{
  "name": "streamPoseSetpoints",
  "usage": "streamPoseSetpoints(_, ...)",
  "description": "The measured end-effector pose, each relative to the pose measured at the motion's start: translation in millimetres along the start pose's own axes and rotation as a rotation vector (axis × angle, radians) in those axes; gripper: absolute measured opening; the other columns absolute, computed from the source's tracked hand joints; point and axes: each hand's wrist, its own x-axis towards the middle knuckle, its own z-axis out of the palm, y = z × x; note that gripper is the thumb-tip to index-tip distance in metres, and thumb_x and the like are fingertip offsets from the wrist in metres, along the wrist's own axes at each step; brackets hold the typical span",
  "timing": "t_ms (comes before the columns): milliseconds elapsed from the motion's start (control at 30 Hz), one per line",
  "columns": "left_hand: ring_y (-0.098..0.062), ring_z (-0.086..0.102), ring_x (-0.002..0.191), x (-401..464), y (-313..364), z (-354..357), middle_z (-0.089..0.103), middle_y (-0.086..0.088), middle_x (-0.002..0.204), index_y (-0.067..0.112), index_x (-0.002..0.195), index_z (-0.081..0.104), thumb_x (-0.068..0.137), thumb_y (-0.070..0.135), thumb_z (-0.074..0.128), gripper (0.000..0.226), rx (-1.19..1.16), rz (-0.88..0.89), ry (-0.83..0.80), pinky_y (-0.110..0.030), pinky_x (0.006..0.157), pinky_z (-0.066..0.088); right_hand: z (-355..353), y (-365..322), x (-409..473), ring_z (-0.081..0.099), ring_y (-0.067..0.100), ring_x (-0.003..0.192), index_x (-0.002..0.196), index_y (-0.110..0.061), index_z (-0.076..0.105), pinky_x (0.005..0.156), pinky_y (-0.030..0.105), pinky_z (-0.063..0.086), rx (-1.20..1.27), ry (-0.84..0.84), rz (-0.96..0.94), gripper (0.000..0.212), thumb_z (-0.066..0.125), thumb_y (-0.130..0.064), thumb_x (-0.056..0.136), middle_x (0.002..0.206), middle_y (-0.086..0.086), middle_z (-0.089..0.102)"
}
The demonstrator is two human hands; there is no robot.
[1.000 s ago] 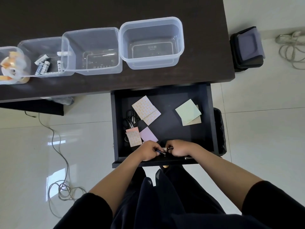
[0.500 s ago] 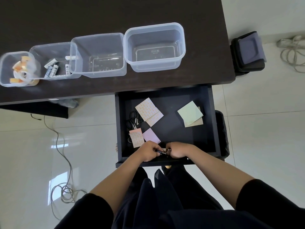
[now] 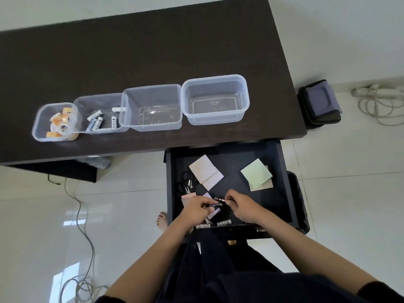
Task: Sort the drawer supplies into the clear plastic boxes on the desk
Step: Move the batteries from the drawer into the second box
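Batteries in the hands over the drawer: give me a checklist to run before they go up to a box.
1. Left hand grips dark batteries: ok.
2. Right hand pinches a battery end: ok; count held: cannot tell.
3. Battery box, second from left, open on top: ok.
4. Room left in it: ok.
5. Path up to the desk free of obstacles: ok.
6. Drawer cleared of batteries: not ok, loose batteries lie by the front wall.
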Motion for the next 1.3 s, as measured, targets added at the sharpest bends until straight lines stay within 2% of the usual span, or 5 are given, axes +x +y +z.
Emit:
streamPoseSetpoints(233,0.007,0.056,0.057,-14,23,-76,0.063,0.005,0.081,0.009,0.108,0.07,0.088,-0.002,0.057,0.026,-0.186,0.085,0.209,-0.004,0.059,0.042,-14,-81,13,0.05,0.009,0.066,0.102,-0.018,0.049,0.056,0.019,0.036,0.118,0.219,-0.115,0.009,0.041,-0.02,0.099,0.087,0.006,0.061)
streamPoseSetpoints(400,-0.008,0.046,0.061,-23,26,-158,0.059,0.009,0.067,0.017,0.102,0.071,0.089,0.0,0.057,0.026,-0.288,0.147,0.302,-0.02,0.062,0.041,-14,-160,30,0.059,0.031,0.083,0.099,-0.022,0.05,0.067,0.031,0.044,0.198,0.326,-0.22,0.008,0.043,-0.022,0.099,0.089,0.012,0.064)
streamPoseSetpoints(533,-0.012,0.045,0.06,-34,28,-232,0.055,0.005,0.062,0.024,0.089,0.072,0.088,-0.003,0.058,0.031,-0.379,0.215,0.416,-0.023,0.063,0.044,-5,-228,50,0.057,0.02,0.072,0.097,-0.021,0.052,0.063,0.021,0.041,0.217,0.395,-0.328,0.007,0.046,-0.02,0.098,0.084,0.006,0.063)
streamPoseSetpoints(900,-0.014,0.056,0.079,5,0,-384,0.066,0.001,0.087,0.013,0.108,0.07,0.09,0.005,0.057,0.023,-0.357,0.192,0.565,-0.035,0.081,0.051,25,-378,147,0.054,0.011,0.068,0.1,-0.009,0.064,0.064,0.023,0.04,0.214,0.54,-0.293,0.018,0.056,-0.024,0.093,0.078,-0.003,0.062)
streamPoseSetpoints(1300,-0.015,0.06,0.103,36,-19,-396,0.066,-0.009,0.115,0.004,0.119,0.061,0.089,-0.008,0.049,0.035,-0.347,0.141,0.428,-0.026,0.089,0.048,43,-389,197,0.061,0.024,0.1,0.111,-0.011,0.061,0.085,0.031,0.049,0.102,0.562,-0.18,0.022,0.055,-0.009,0.09,0.11,0.009,0.066)
